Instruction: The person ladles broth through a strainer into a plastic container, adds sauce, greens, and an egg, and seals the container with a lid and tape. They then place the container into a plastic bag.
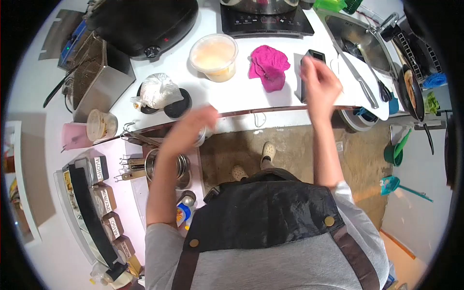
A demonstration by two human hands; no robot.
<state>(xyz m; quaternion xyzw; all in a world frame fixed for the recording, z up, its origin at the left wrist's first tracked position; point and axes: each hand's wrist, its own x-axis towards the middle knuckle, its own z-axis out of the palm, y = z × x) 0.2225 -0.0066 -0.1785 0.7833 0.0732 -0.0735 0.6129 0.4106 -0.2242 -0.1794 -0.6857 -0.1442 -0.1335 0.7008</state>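
Note:
My left hand (195, 121) is raised over the counter's front edge, near a white plastic bag (162, 91) that rests across two dark round pieces. Motion smears its fingers. My right hand (323, 92) is in the air in front of a black rectangular device (316, 54), covering part of it. Its fingers look bent, but blur hides whether they close on anything. Between the hands lie a crumpled magenta cloth (269, 66) and a lidded clear tub (214, 57) with pale yellowish contents. Neither hand touches them.
A black induction cooktop (266, 24) bears a metal pot. To the right, a knife (360, 82) lies on a white board beside the sink (360, 36). A frying pan (411, 94) stands far right. Metal pots (166, 166) and labelled containers (104, 200) are at lower left.

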